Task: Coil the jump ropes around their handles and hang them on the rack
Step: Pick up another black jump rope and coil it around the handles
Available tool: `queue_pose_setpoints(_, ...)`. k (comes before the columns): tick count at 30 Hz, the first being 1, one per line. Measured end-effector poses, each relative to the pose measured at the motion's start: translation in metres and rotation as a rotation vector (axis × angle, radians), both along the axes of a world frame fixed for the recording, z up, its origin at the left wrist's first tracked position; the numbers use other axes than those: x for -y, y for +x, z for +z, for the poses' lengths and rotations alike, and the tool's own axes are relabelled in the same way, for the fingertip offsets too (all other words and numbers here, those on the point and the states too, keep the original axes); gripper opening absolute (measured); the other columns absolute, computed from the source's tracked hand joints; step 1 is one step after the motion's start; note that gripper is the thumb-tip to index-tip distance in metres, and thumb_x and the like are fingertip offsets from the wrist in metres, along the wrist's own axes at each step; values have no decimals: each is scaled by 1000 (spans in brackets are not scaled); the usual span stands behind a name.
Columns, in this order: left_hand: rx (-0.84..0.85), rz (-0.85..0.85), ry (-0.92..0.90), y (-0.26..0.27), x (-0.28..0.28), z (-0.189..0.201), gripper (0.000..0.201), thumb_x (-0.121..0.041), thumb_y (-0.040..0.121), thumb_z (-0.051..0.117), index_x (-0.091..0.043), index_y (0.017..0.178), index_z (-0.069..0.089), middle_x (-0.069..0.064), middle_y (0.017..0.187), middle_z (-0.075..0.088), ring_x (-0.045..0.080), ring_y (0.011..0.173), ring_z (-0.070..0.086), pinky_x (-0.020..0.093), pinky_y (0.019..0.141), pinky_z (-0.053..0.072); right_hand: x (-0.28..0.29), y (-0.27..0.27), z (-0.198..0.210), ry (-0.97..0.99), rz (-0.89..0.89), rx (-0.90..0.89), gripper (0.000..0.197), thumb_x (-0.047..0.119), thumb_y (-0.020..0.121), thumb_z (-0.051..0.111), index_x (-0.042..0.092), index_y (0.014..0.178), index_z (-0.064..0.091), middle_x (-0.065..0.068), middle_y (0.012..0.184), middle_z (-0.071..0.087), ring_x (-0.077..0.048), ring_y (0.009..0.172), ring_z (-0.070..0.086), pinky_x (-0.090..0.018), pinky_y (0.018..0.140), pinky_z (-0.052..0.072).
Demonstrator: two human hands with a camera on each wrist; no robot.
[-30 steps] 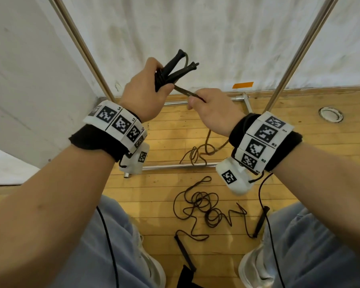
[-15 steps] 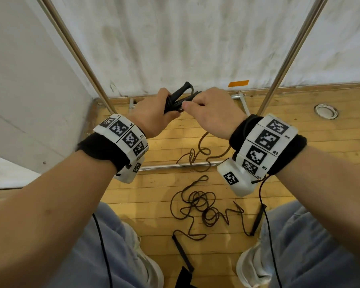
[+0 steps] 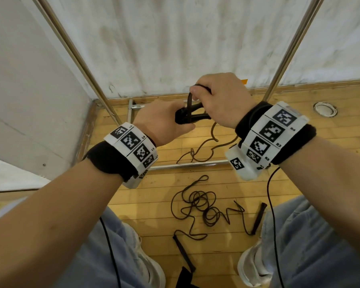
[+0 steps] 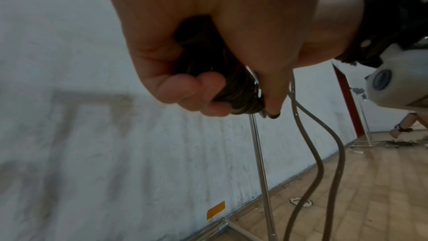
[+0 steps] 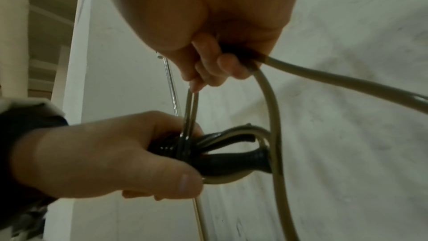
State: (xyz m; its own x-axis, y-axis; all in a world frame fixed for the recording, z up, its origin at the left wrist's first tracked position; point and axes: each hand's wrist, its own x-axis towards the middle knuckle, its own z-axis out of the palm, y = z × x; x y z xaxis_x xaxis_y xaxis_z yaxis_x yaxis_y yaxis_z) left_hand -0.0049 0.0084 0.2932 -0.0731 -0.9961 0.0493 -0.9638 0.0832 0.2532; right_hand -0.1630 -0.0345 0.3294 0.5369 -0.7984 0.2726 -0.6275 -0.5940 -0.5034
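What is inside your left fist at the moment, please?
The left hand grips black handles with rope wound around them. The handles' rear ends are hidden by the fingers.

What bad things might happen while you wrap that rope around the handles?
The left hand grips the handles with several coils on them; if that grip eases, the coils may spring loose. The right hand pinches the rope, whose slack trails to the floor near the rack's base bar and might snag there. A second jump rope lies tangled between the shoes; stepping forward could trip on it.
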Motion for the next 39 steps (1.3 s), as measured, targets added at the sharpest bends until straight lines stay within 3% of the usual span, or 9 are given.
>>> queue_pose_setpoints(6, -65, -160, -76, -5, -10, 6, 19, -44, 86, 60, -27, 86, 53, -12, 63, 53, 11, 59, 51, 22, 50, 30, 12, -6, -4, 28, -98, -45, 43, 39, 95, 45, 6, 73, 60, 0, 56, 44, -15, 53, 41, -29, 53, 30)
queue_pose_setpoints(9, -154, -222, -107, -2, -13, 13, 18, -42, 87, 61, -26, 93, 58, -17, 63, 50, 6, 59, 50, 20, 54, 32, 23, -12, 1, 219, -95, 111, 44, 44, 89, 57, 7, 67, 64, -16, 61, 53, -16, 57, 47, -29, 57, 37)
queue_pose_setpoints(15, -443, -173, -224, -4, -21, 26, 25, -43, 82, 61, -24, 95, 52, -15, 65, 52, -1, 56, 53, 9, 52, 36, 27, -19, -3, 618, 57, 404, 15, 29, 89, 60, 17, 81, 66, -6, 68, 55, -16, 54, 47, -24, 56, 41)
queue_pose_setpoints(18, -587, -48, -254, -4, -18, 33, 28, -45, 79, 63, -24, 91, 48, -7, 71, 59, 5, 58, 54, 21, 51, 43, 21, -8, -13, 735, 51, 473, 22, 16, 95, 48, 14, 77, 59, 5, 55, 47, -9, 47, 35, -20, 46, 30)
queue_pose_setpoints(21, -696, 41, -262, -3, -12, 37, 27, -45, 80, 62, -24, 90, 49, 2, 76, 66, 15, 60, 57, 34, 55, 47, 13, 6, -20, 804, 64, 495, 35, 30, 97, 45, 16, 66, 54, 6, 54, 42, -9, 46, 29, -22, 44, 25)
queue_pose_setpoints(26, -838, 127, -264, -1, -3, 37, 24, -34, 87, 60, -18, 105, 55, -3, 72, 62, 9, 55, 54, 28, 54, 43, -1, 25, -25, 676, -11, 415, 52, 51, 97, 32, 17, 63, 53, 8, 56, 41, -9, 47, 33, -23, 50, 28)
queue_pose_setpoints(32, -883, 157, -313, 2, -1, 44, 13, -25, 91, 59, -16, 101, 58, -7, 70, 60, -1, 50, 53, 14, 50, 40, 0, 29, -29, 237, -39, 167, 24, 26, 99, 44, 10, 88, 58, 6, 64, 49, -11, 57, 47, -18, 54, 39)
queue_pose_setpoints(35, -846, 128, -299, -3, -5, 43, 19, -27, 90, 60, -12, 103, 59, -1, 74, 63, 3, 54, 53, 21, 55, 42, 9, 23, -30, 71, -127, 5, 22, 25, 97, 44, 14, 90, 62, -2, 76, 52, -22, 74, 51, -31, 68, 42)
queue_pose_setpoints(39, -816, 109, -284, -13, -7, 42, 18, -29, 90, 61, -14, 100, 59, 9, 85, 65, 14, 62, 54, 35, 62, 48, 13, 23, -34, 163, -195, 64, 21, 21, 96, 47, 12, 97, 66, -1, 80, 59, -15, 68, 53, -22, 56, 35)
